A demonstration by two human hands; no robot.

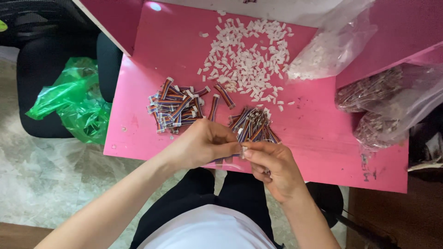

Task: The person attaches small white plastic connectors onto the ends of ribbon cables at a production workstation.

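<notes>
Here, from the head camera, looking straight down at a glossy pink tabletop (318,138) and two bare hands meeting at its near edge. Left hand (203,144) curling nearly shut, fingertips pinching something small at the point where both hands touch. Right hand (272,168) likewise closing, thumb and forefinger pinching a short multicoloured ribbon cable with a small white plastic connector (241,148) at its end; cannot tell how much of it the left hand is gripping. Lying just beyond the hands, a loose bundle of striped ribbon cables (253,124), and to its left a larger heap of finished cables with white end plugs (177,107). Spreading farther back, a scatter of tiny white plastic connector housings (247,57). Resting at the right, a clear plastic bag of white housings (330,48) and two clear bags of dark cables (383,103). Hanging off a black chair at the left, a crumpled green plastic bag (76,103)
</notes>
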